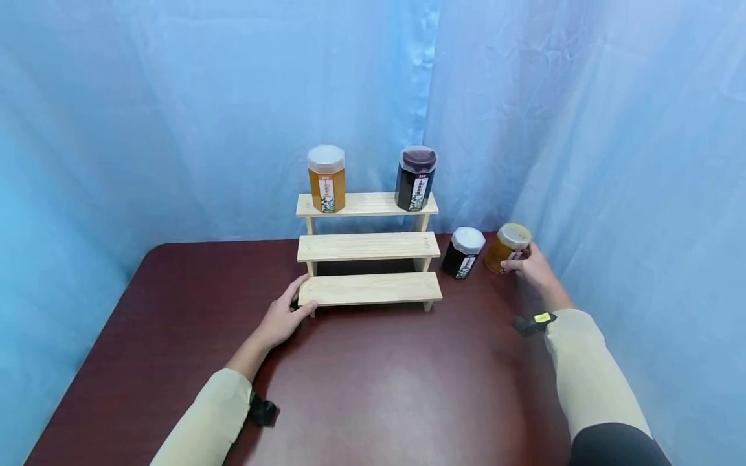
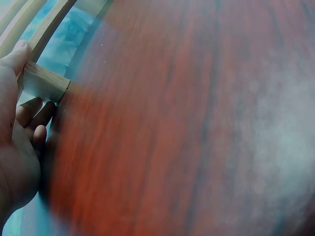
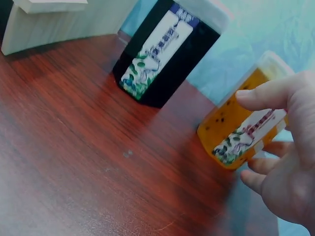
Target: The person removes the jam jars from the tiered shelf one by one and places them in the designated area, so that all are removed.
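**Hands at stepped shelf and amber jar**

Right hand (image 1: 533,268), fingers curled around tilted amber jar (image 1: 508,248); dark jar (image 1: 462,252) just left. Left hand (image 1: 283,315), thumb and fingers clasping left end of lowest step of wooden shelf (image 1: 369,288).

A staged recording booth is suggested by blue curtains (image 1: 233,97) hung closely around a dark wooden counter (image 1: 379,388).

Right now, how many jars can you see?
4. An amber jar and a dark jar on the rack's top shelf; another dark jar on the table; another amber jar at the right hand.
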A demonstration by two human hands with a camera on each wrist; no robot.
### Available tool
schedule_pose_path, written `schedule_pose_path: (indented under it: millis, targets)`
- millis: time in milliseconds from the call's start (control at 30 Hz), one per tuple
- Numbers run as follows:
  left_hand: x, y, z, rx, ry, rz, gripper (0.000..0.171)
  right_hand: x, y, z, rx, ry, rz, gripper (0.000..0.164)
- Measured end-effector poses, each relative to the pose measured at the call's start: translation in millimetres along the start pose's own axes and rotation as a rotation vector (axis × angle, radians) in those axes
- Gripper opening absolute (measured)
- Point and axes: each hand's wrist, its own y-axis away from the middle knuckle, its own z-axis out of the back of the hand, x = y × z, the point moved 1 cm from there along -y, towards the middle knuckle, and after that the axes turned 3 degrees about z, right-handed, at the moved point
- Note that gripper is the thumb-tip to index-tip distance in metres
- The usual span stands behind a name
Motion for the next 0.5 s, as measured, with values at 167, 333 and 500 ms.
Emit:
schedule_pose_path:
  millis: [167, 333, 500]
  targets:
    - [0.2, 1.3, -0.4, -0.029, 0.013, 0.003, 0.073, 28.0, 5.3, 6.1, -0.134, -0.033, 0.050, 0.096]
    - [-1.3, 0.5, -0.1, -0.020, 0.015, 0.003, 0.074, 68.8, 9.4, 10.7, -0.278, 0.023, 0.115, 0.092]
    - [-2.3, 0.3, -2.7, -0.005, 0.009, 0.000, 0.074, 118.5, 11.6, -6.3, -0.213, 0.034, 0.197, 0.087]
